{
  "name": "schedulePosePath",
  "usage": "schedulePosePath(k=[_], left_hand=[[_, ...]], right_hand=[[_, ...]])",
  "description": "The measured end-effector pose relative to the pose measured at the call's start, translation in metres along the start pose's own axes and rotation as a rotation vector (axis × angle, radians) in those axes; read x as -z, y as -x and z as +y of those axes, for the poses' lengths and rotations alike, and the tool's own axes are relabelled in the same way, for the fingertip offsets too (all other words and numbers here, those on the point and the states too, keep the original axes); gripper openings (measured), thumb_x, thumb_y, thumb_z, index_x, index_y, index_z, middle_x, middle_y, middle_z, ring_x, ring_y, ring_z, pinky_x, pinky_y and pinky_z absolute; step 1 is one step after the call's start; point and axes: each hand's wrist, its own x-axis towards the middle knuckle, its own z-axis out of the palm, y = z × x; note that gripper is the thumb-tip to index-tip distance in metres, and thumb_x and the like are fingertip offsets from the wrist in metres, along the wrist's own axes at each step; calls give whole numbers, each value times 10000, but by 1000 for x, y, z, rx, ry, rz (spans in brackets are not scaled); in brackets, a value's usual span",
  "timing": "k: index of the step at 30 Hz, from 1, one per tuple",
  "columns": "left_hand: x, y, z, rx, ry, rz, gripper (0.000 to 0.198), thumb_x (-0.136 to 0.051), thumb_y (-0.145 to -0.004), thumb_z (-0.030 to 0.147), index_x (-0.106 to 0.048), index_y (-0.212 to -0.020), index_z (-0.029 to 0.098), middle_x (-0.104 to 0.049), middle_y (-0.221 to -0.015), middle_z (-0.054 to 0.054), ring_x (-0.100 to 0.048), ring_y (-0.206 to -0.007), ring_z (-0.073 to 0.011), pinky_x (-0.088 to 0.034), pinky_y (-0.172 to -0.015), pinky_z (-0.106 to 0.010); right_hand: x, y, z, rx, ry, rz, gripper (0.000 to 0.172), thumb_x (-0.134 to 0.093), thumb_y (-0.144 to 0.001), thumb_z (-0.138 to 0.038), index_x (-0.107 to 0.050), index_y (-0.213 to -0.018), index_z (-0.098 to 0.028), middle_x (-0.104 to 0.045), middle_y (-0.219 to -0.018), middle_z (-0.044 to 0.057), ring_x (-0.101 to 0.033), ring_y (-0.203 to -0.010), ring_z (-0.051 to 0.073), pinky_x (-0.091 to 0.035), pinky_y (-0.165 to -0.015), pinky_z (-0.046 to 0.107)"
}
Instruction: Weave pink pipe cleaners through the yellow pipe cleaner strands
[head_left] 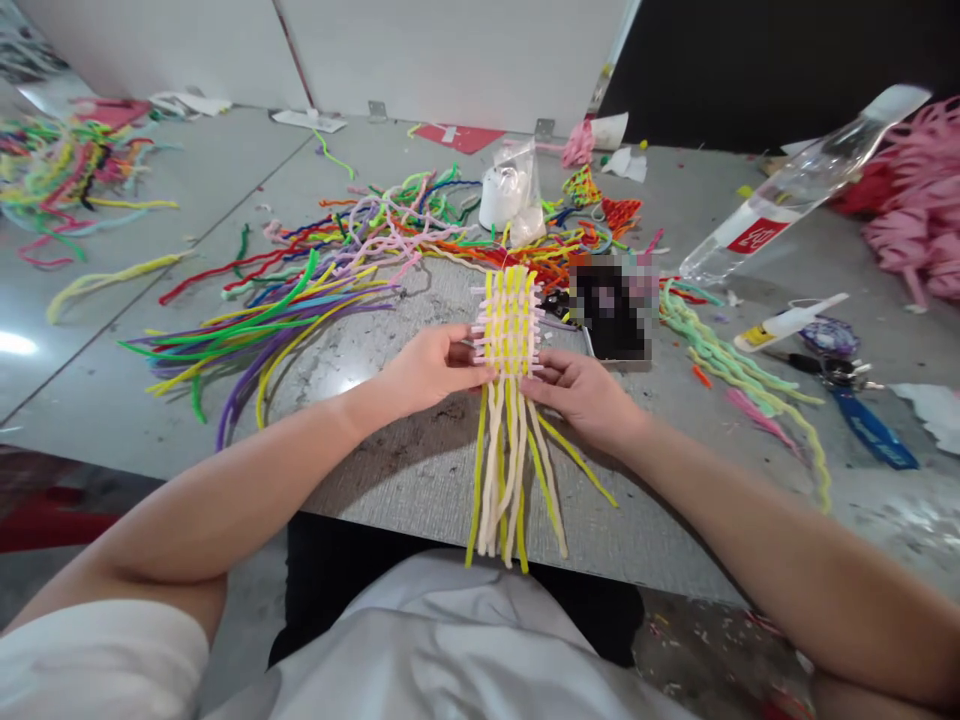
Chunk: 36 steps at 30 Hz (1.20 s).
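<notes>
Between both hands is a woven strip (511,325) of yellow, cream and pale pink fuzzy cords, probably pipe cleaners. Short pink ends stick out along its two sides, and long loose yellow and cream tails (510,460) hang toward the table's front edge. My left hand (442,365) pinches the strip's lower left side between thumb and fingers. On the lower right side, my right hand (577,392) grips it the same way, thumb in front. Some fingertips are hidden behind the weave.
Loose coloured cords (262,335) lie to the left, with a tangled pile (420,225) behind. A white spool (501,195), a blurred-out dark device (615,310), a clear bottle (795,190), a glue bottle (784,325), keys with a blue strap (874,425) and pink cord bundles (919,200) also rest on the grey table (360,450).
</notes>
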Motion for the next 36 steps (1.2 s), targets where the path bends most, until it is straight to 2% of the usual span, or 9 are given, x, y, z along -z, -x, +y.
schedulePosePath(k=[3, 8, 13, 17, 20, 26, 29, 33, 36], left_hand=[[-1, 0, -2, -22, -16, -25, 380, -949, -800, 243, -789, -1137, 172, -859, -1115, -94, -821, -944, -190, -690, -805, -311], [-6, 1, -5, 105, 17, -189, 342, -961, -793, 267, -789, -1072, 170, -835, -968, -47, -795, -834, -154, -665, -745, -267], [-14, -1, -10, 87, 126, -107, 388, -949, -823, 292, -743, -1132, 178, -797, -929, -11, -773, -791, -128, -651, -736, -247], [-14, -4, -12, 67, 117, -127, 423, -936, -832, 313, -737, -1185, 189, -817, -1020, -37, -778, -820, -145, -648, -734, -256], [-12, -5, -12, 56, 95, -132, 428, -928, -834, 309, -733, -1195, 183, -826, -1080, -57, -783, -854, -155, -651, -744, -262], [-6, -6, -13, 64, 102, -149, 441, -935, -834, 314, -722, -1193, 172, -820, -1101, -64, -770, -826, -141, -630, -696, -240], [-2, -9, -15, 59, 76, -189, 404, -942, -833, 326, -746, -1143, 156, -808, -1026, -52, -748, -791, -130, -624, -704, -242], [2, -11, -22, -8, 18, -195, 408, -932, -860, 358, -757, -1173, 165, -806, -1057, -65, -751, -836, -148, -627, -744, -262], [3, -10, -24, -128, -61, -203, 458, -917, -892, 411, -738, -1255, 196, -801, -1116, -79, -768, -902, -182, -642, -785, -290]], right_hand=[[-1, -1, 3, 1, -6, 5, 457, -1065, -686, -504, -852, -1006, -258, -884, -1030, 34, -826, -947, 227, -665, -1014, 425], [-2, -2, 8, 45, -54, 80, 480, -1019, -738, -579, -862, -1055, -254, -883, -1051, 56, -828, -938, 248, -683, -931, 430], [-4, -2, 8, 85, 47, 70, 440, -1023, -746, -533, -881, -1041, -238, -888, -1050, 65, -816, -880, 240, -682, -902, 434], [-3, -4, 9, 104, 88, 86, 424, -1001, -767, -575, -882, -995, -239, -878, -986, 61, -787, -809, 227, -666, -791, 401], [-2, -5, 10, 134, 101, 51, 431, -1001, -778, -573, -871, -1022, -243, -871, -992, 58, -786, -836, 229, -665, -804, 405], [1, -4, 10, 152, 62, 11, 465, -948, -842, -647, -843, -1076, -260, -837, -938, 32, -742, -778, 199, -647, -770, 372], [5, -6, 11, 157, 122, 5, 490, -930, -849, -673, -836, -1052, -237, -826, -918, 45, -739, -799, 213, -638, -763, 371], [7, -7, 16, 203, 170, -14, 458, -891, -900, -638, -804, -1070, -222, -841, -971, 64, -771, -844, 224, -655, -806, 389], [4, 1, 18, 357, 299, 33, 375, -834, -974, -542, -758, -1187, -243, -837, -972, 58, -793, -834, 229, -670, -786, 385]])
